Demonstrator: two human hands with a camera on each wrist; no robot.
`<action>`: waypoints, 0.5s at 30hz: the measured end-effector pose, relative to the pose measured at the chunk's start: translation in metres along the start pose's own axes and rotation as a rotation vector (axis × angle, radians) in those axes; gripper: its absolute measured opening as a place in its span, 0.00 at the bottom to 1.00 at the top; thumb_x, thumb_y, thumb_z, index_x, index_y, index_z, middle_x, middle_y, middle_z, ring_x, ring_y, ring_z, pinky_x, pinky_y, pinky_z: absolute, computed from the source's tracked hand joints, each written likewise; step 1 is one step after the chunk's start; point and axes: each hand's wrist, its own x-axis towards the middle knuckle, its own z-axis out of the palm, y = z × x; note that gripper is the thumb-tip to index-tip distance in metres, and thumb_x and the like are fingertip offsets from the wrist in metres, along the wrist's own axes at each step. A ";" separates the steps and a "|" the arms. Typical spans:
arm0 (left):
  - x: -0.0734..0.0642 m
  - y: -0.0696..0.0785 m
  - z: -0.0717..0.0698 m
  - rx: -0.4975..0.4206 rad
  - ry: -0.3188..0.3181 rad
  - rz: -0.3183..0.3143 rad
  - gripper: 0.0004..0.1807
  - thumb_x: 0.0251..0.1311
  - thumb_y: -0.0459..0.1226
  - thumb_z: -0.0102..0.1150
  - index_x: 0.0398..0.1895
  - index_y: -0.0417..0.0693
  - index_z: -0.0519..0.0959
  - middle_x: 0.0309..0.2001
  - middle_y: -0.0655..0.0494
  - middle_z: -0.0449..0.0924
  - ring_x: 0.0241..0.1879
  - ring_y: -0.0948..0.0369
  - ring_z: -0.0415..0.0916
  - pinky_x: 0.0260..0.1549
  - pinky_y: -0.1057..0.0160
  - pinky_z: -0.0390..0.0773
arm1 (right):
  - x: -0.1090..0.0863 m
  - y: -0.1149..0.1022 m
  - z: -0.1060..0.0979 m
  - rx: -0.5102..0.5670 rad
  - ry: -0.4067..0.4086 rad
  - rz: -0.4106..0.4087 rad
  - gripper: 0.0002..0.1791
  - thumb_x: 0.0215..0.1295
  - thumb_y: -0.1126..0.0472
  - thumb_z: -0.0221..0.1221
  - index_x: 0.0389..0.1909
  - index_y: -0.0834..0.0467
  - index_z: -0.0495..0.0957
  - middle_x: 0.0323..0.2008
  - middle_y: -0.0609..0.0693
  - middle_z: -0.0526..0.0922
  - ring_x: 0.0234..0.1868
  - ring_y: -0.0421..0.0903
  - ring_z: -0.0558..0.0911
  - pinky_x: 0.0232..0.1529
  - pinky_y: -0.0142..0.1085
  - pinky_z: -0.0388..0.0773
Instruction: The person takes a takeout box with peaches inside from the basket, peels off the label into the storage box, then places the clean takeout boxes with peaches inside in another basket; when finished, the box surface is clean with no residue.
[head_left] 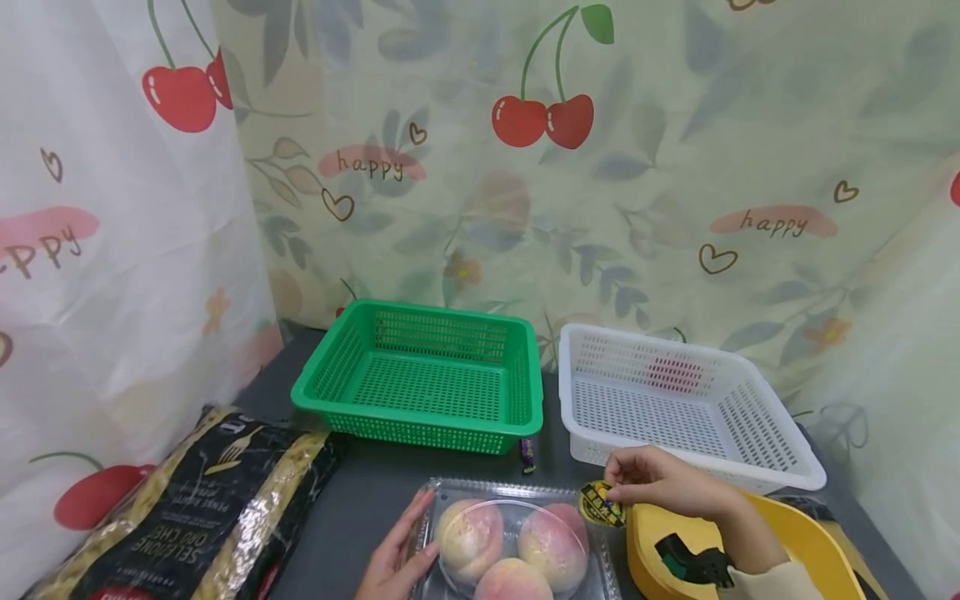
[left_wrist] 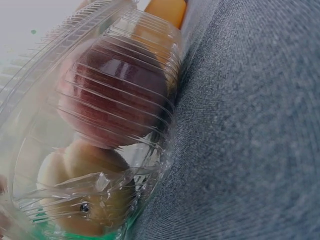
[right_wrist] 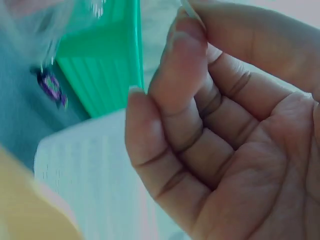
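A clear plastic box of peaches (head_left: 512, 546) lies at the front, and several peaches show through its lid. My left hand (head_left: 396, 550) grips its left edge, with the thumb over the rim. The left wrist view has the box's ridged side (left_wrist: 112, 100) close up, with two peaches behind it. To the right of the box, my right hand (head_left: 667, 482) pinches a black and yellow label (head_left: 602, 503) between thumb and forefinger. The right wrist view shows the thumb and forefinger pressed together on a thin pale edge (right_wrist: 191, 11), the other fingers curled in.
Behind the box stand a green basket (head_left: 420, 433) and a white basket (head_left: 637, 454). A yellow container (head_left: 806, 533) sits under my right forearm. A small purple wrapped piece (head_left: 527, 454) lies by the green basket. At the left is a big bag of pasta (head_left: 202, 500).
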 end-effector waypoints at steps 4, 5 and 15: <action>-0.001 0.000 0.000 0.004 0.003 0.002 0.38 0.60 0.44 0.56 0.70 0.38 0.55 0.73 0.39 0.41 0.73 0.43 0.32 0.69 0.43 0.40 | -0.018 0.008 -0.006 -0.010 0.083 0.025 0.08 0.67 0.65 0.52 0.38 0.69 0.73 0.30 0.46 0.79 0.30 0.35 0.77 0.31 0.33 0.79; -0.001 -0.001 0.000 0.007 0.004 0.007 0.37 0.61 0.43 0.56 0.69 0.38 0.55 0.73 0.39 0.42 0.73 0.43 0.33 0.68 0.44 0.40 | -0.022 0.010 -0.007 -0.011 0.106 0.033 0.09 0.67 0.65 0.52 0.38 0.69 0.73 0.30 0.46 0.79 0.30 0.35 0.77 0.31 0.33 0.79; -0.002 -0.003 0.000 0.014 -0.002 0.039 0.34 0.62 0.40 0.53 0.69 0.38 0.56 0.73 0.39 0.43 0.72 0.43 0.34 0.67 0.46 0.41 | -0.063 0.033 -0.010 0.039 0.270 0.130 0.13 0.70 0.64 0.48 0.42 0.74 0.69 0.33 0.41 0.80 0.34 0.38 0.80 0.36 0.34 0.79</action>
